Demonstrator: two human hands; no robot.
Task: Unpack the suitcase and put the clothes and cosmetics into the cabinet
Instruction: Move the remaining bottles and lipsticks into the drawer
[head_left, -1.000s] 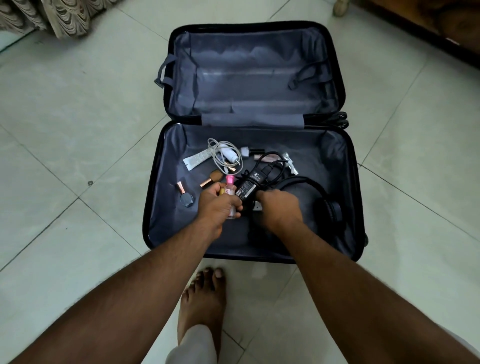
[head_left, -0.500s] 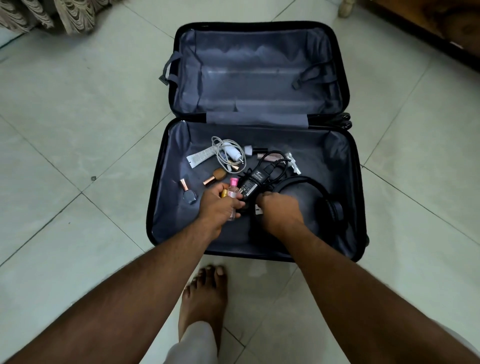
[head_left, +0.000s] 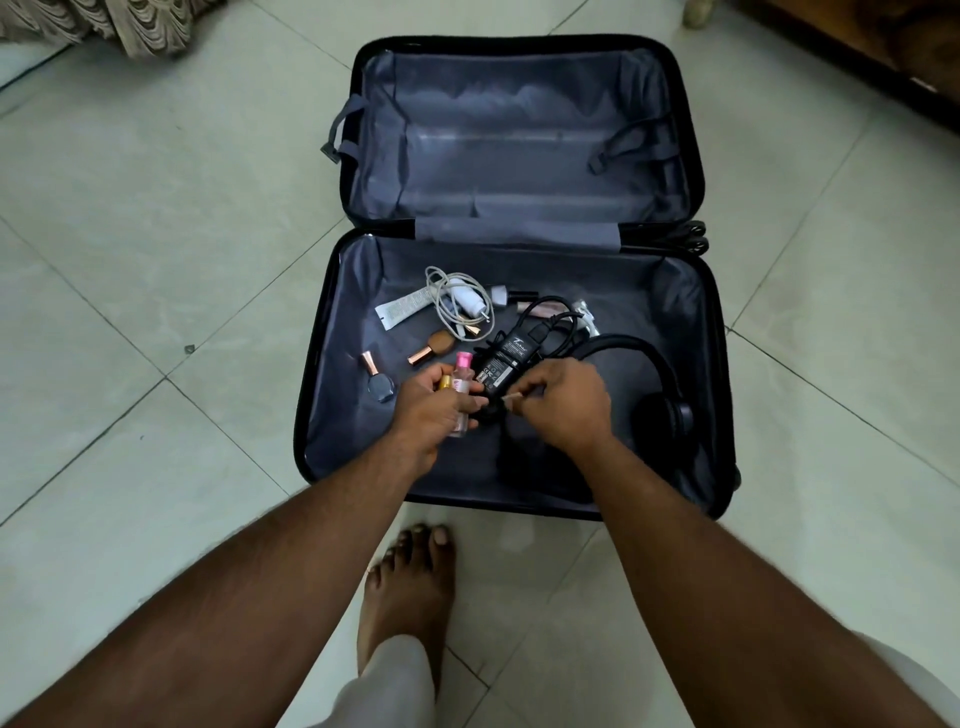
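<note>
An open black suitcase (head_left: 317, 364) with grey lining lies on the tiled floor. My left hand (head_left: 431, 410) grips a clear bottle with a pink cap (head_left: 462, 371) and a small gold-capped item (head_left: 445, 383). My right hand (head_left: 563, 402) pinches a thin pinkish stick (head_left: 514, 398) beside it. Loose in the near half lie a white tube (head_left: 402, 310), a nail polish bottle (head_left: 378, 379), a makeup brush (head_left: 434, 347) and a small white-capped bottle (head_left: 503, 295).
A black power adapter with cable (head_left: 511, 356), black headphones (head_left: 660, 395) and a white charger with cord (head_left: 460, 301) also lie in the suitcase. The lid half (head_left: 519, 140) holds nothing. My bare foot (head_left: 410, 587) stands before the case. Wooden furniture (head_left: 914, 47) is at top right.
My right hand has lifted off the suitcase floor with a thin stick pinched in its fingers and moved toward my left hand. The left hand keeps its bottles.
</note>
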